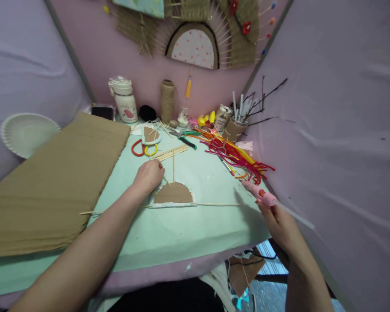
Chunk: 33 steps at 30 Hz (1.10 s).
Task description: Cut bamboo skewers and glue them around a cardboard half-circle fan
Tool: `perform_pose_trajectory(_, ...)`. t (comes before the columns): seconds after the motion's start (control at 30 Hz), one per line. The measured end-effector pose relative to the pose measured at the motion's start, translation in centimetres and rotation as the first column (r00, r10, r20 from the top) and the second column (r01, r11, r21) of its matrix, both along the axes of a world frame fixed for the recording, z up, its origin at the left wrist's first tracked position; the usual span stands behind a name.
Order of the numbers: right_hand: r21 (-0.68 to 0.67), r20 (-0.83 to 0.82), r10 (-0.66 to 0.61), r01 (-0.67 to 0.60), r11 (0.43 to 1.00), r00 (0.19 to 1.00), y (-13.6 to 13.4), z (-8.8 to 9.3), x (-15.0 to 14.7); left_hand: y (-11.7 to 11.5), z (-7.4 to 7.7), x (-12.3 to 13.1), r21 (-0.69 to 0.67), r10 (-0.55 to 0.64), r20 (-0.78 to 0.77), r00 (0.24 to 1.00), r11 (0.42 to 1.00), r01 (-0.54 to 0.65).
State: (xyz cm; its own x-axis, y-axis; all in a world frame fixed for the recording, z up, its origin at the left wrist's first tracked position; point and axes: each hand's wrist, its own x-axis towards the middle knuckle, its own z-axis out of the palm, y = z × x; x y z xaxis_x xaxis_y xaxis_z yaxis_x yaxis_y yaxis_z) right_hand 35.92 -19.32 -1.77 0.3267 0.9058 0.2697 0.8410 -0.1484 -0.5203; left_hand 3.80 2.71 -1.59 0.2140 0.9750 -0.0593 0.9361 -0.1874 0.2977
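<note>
A half-round piece of brown cardboard (173, 193) with a white wrapped edge lies on the pale green table cover. One thin stick (217, 204) runs out to the right along its straight edge, and another stands out from its curved top. My left hand (149, 175), fingers closed, pinches a short thin stick (167, 180) whose tip meets the cardboard's upper left. Off to the right, my right hand (276, 221) is wrapped round a pink glue gun (260, 193), its nozzle pointing up and left, with a clear glue stick out of its back.
Large cardboard (55, 173) covers the left side. Scissors (137, 148), pliers (188, 142) and loose sticks (172, 152) lie behind the half-round piece. Coloured pipe cleaners (230, 151) spread at the right. A white bottle (125, 102) and twine roll (167, 102) stand at the back.
</note>
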Motion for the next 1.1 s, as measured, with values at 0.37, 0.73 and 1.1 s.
perform_pose_trajectory(0.37, -0.049, 0.304, 0.128, -0.119, 0.992, 0.944, -0.4, -4.9, 5.5, -0.4, 0.4, 0.1, -0.014, 0.005, 0.003, 1.000, 1.000, -0.005)
perform_pose_trajectory(0.73, -0.062, 0.505, -0.008, 0.046, 0.997, 0.863, -1.4, -3.0, 4.7, -0.4, -0.2, 0.0, 0.012, -0.004, 0.021, 1.000, 1.000, 0.003)
perform_pose_trajectory(1.1, 0.084, 0.231, 0.505, -0.534, 0.841, 0.832, 5.6, -0.9, -18.0, -0.4, -0.6, 0.0, 0.020, -0.035, -0.008, 0.999, 0.999, 0.035)
